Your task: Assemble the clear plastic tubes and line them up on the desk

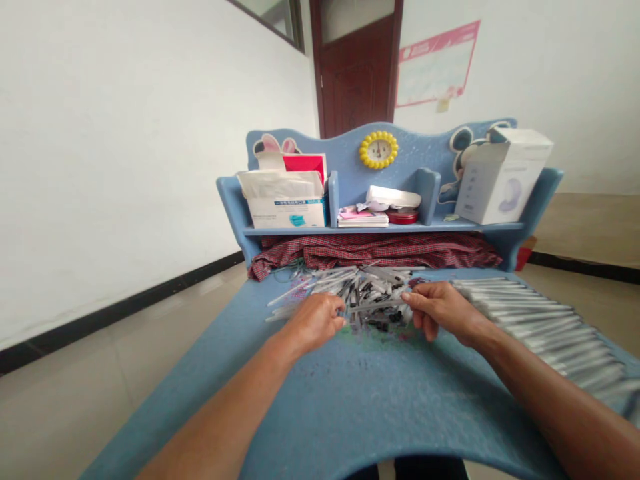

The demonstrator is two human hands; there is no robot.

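Note:
Between my two hands a clear, slim pen (377, 305) is stretched level above the desk. My left hand (317, 321) is closed at its left end, fingers curled in. The other end is pinched between the thumb and forefinger of my right hand (440, 308). Just behind and beneath lies a loose pile of clear pen barrels and black caps (367, 283), jumbled in many directions. To the right of my right hand, a long row of pens (545, 327) lies side by side, somewhat blurred.
The blue desk (380, 393) carries a shelf at its back. On that shelf stand a mask box (287, 207), a red tin (403, 217), stacked papers (363, 220) and a white box (503, 177). A red checked cloth (380, 250) lies under the shelf.

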